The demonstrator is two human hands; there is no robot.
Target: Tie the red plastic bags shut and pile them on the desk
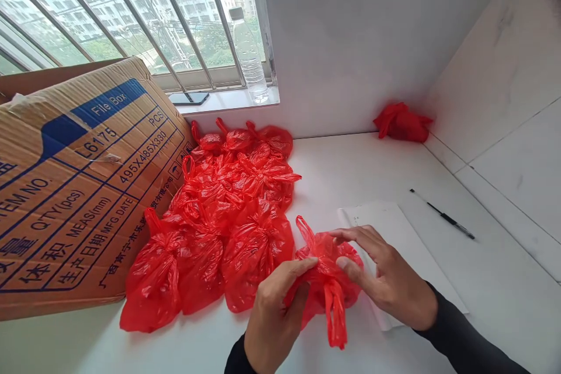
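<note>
A tied red plastic bag lies on the white table near the front, its knot at the top. One handle loop sticks up at the back and the other hangs toward me. My left hand grips it from the left, index finger near the knot; some of its fingers are hidden by the bag. On the right side, my right hand has its thumb and index finger on the bag, holding it. What is inside the bag cannot be made out. Beside it on the left is another knotted red bag.
Several tied red bags are grouped between a cardboard box and the bag in hand. White paper and a black pen lie at right. A red bundle sits at the back corner. The sill holds a bottle and a phone.
</note>
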